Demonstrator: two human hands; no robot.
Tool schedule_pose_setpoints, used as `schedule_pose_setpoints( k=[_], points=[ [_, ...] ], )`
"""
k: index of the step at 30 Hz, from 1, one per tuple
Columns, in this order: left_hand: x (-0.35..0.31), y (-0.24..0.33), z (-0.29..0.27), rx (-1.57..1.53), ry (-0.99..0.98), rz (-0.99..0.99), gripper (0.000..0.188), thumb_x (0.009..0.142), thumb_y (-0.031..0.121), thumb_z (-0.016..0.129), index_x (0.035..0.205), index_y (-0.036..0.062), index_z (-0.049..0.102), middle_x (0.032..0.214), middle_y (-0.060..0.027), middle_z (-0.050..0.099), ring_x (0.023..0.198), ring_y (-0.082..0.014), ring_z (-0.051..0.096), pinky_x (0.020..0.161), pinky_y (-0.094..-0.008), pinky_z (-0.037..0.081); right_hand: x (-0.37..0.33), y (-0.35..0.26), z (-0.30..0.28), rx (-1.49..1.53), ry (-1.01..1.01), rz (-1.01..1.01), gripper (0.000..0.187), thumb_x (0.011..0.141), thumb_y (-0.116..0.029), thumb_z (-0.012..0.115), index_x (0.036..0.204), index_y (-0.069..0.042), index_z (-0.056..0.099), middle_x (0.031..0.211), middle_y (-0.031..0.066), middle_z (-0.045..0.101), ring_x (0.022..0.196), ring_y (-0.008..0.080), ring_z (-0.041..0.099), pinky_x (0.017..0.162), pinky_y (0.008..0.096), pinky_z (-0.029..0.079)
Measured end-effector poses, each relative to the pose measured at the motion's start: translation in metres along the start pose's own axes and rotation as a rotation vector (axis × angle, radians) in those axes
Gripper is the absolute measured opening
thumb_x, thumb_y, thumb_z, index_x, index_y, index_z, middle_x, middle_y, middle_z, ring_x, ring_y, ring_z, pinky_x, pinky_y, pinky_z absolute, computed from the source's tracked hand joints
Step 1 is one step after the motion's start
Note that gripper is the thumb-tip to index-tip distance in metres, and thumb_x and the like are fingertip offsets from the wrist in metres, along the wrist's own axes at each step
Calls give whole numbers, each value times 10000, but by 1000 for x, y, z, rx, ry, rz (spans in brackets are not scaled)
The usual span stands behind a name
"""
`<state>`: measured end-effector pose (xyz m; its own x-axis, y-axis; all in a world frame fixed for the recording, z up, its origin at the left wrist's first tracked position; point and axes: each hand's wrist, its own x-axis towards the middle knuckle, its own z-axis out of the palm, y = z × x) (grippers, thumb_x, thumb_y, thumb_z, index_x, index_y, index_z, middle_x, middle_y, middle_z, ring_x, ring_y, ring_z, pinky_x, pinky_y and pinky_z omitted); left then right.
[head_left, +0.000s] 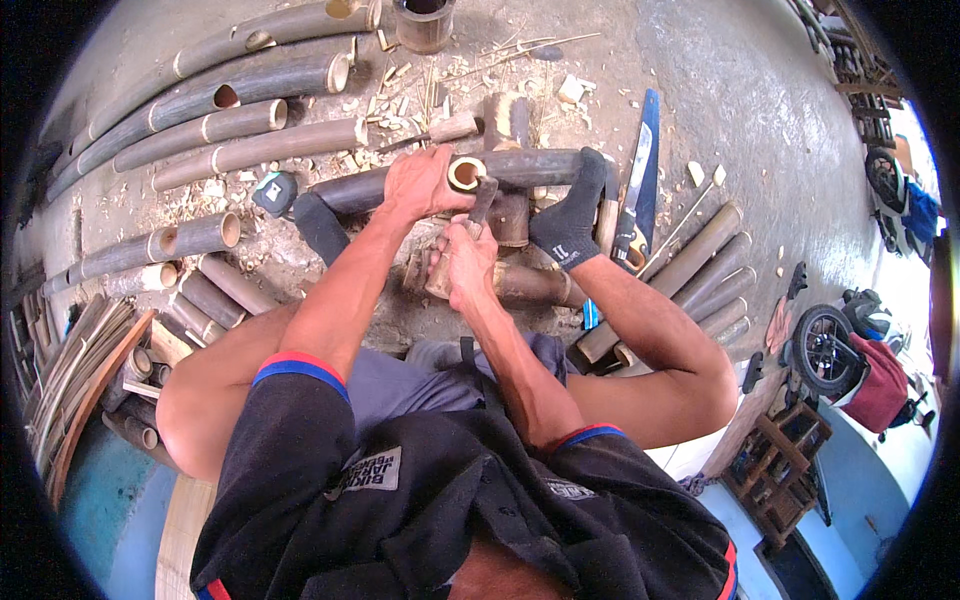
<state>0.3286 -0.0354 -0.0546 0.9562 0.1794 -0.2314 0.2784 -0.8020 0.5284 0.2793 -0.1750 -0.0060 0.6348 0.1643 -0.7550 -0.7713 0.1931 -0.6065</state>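
Observation:
A dark bamboo pole (535,168) lies crosswise in front of me, with a round, pale-rimmed hole (466,174) cut in its side. My left hand (422,184) is closed over the pole just left of that hole. My right hand (468,262) grips a wooden-handled knife (484,202), its dark blade angled up to the hole's right rim. The blade's tip is hard to make out. My feet, in dark toe socks (572,212), brace the pole at both sides. Beneath it are shorter bamboo pieces (540,284).
Several cut bamboo poles (265,145) lie at left; more lengths (705,245) are at right. A blue handsaw (650,160) lies beyond my right foot, a tape measure (274,194) near my left. A wooden-handled tool (450,128) and wood chips (400,105) lie ahead.

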Motion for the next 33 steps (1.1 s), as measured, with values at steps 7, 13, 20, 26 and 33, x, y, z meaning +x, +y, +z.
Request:
schedule_pose_setpoints(
  k=[7,13,20,26,33],
  points=[
    [-3,16,18,53,253,-106,797,533,740,812,935,60,700,906,-131,719,871,-311,690,815,-436,462,26,-49,-44,-483,-107,117,202,870,-61,633,1037,-123,538,687,8,535,488,139,510,421,327,452],
    [6,25,30,1,328,-201,779,539,735,816,903,53,720,877,-137,718,862,-297,680,846,-449,423,73,-133,-62,-1319,-443,-50,234,801,-178,662,957,-5,640,717,138,661,624,233,669,621,400,565],
    [1,13,25,71,283,-99,813,608,746,784,1045,68,679,952,-174,731,868,-342,699,835,-458,484,127,-151,-53,-1899,-725,-477,420,805,-278,650,1132,-15,651,865,271,702,785,415,704,724,497,577],
    [-5,-17,-6,97,-91,-21,950,588,799,771,1192,76,648,1056,-160,721,1045,-343,682,919,-479,498,51,-116,-69,-2060,-577,-576,453,837,-309,708,1187,-53,574,852,297,698,834,452,716,733,557,579],
    [-8,-10,13,39,136,-8,789,677,713,781,1183,120,659,1045,-139,728,1006,-341,683,874,-482,504,71,-5,-70,-1153,-313,-344,217,905,-231,650,1020,-66,569,736,103,660,605,256,646,557,432,546]
  ],
)
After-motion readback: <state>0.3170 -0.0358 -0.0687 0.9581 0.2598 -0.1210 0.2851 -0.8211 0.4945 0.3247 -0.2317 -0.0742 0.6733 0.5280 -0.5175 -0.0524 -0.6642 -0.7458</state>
